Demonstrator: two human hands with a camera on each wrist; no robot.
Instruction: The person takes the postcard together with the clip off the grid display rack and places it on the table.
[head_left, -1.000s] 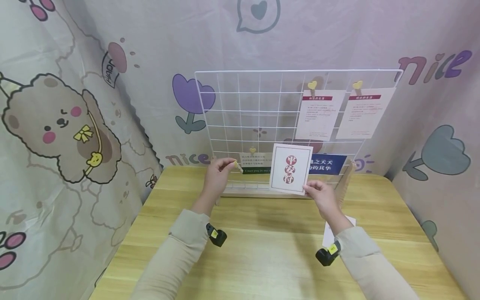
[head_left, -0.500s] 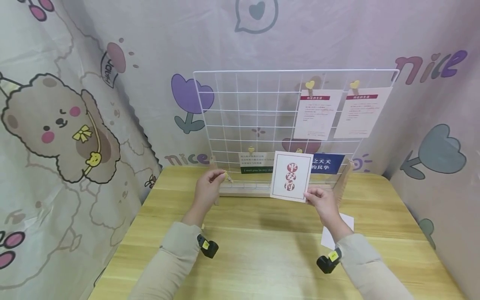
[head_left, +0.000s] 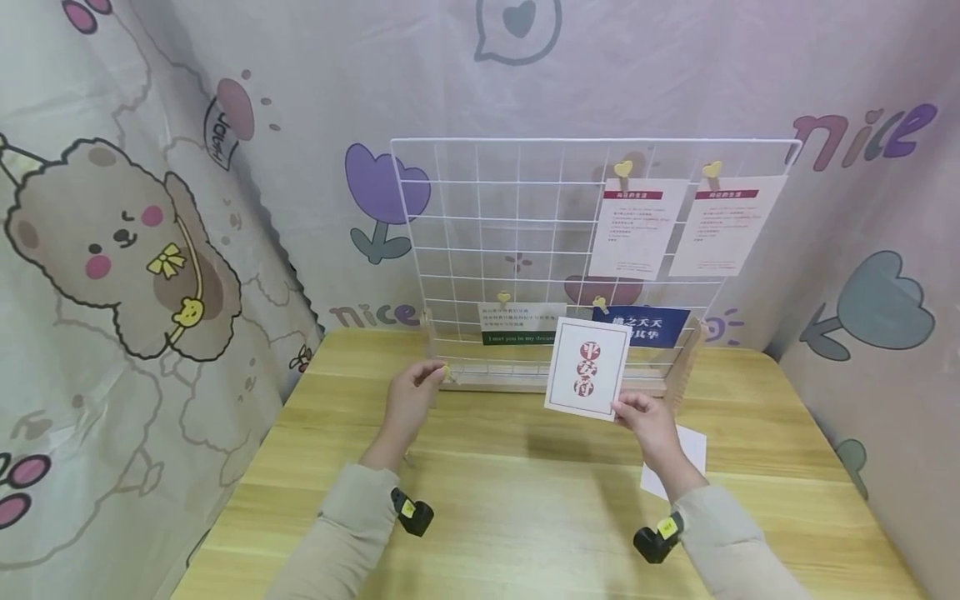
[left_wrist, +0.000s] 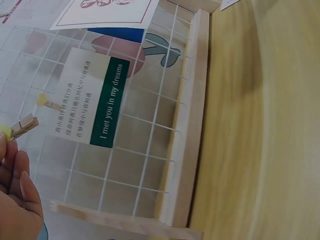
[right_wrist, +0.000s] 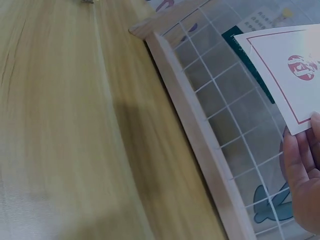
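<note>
My left hand pinches a small wooden clothespin with a yellow heart on its end. It is near the lower left corner of a white wire grid panel in a wooden base. Between the thumb and fingers of my right hand is the lower right corner of a white card with a thin border and red round characters. That card stands tilted in front of the panel's lower part. It overlaps a blue card and the edge of a green-and-white card, both clipped low on the grid.
Two pale cards with red headers hang at the grid's upper right from yellow heart clips. Partly under my right wrist, another white card lies on the wooden table. Printed curtains enclose the back and sides.
Both hands have come down, the left one also shifting leftward with the clothespin. The bordered card has lowered with my right hand, so more of the blue card and its clip shows.
</note>
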